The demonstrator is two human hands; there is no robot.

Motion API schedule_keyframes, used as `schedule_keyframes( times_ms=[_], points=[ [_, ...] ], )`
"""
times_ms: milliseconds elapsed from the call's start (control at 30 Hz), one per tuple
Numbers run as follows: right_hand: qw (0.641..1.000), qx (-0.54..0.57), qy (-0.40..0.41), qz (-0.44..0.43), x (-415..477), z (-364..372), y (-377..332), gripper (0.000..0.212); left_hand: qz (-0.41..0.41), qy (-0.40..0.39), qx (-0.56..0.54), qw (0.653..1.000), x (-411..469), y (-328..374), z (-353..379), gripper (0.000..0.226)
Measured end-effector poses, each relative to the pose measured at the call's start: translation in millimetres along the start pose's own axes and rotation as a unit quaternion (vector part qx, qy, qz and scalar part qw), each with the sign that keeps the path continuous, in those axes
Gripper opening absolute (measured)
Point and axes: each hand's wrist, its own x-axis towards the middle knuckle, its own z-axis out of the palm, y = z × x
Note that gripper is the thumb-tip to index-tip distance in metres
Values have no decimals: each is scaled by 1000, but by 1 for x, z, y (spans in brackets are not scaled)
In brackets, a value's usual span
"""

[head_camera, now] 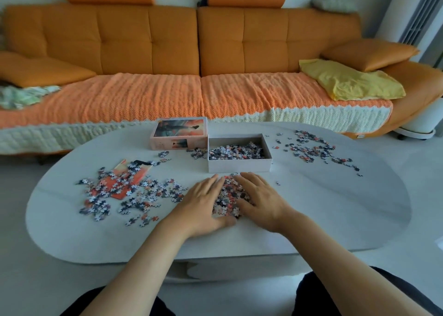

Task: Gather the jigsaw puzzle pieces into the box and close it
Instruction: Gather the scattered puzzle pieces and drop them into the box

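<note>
Left hand (201, 203), right hand (261, 200) flank heap (227, 195); pieces under palms hidden.

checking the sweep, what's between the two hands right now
A heap of puzzle pieces sits between the left hand and right hand, touching both, in the head view.
</note>
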Motion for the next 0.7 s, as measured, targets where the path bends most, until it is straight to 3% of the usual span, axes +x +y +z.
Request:
schedule_keyframes(
  times_ms=[100, 233, 533, 700],
  points=[
    [995, -89, -52, 4, 2, -25, 8, 72, 14, 1, 1, 1000, 9, 0, -9, 109],
    [983, -109, -146, 17, 6, -34, 17, 82, 51, 15, 15, 998, 26, 3, -14, 96],
    [996, -4, -79, 35, 34, -27, 11, 34, 41, 74, -113, 990, 44, 1, -20, 40],
    [996, 11, -69, 57, 41, -31, 10, 19, 29, 80, -132, 988, 48, 3, -25, 27]
  ],
)
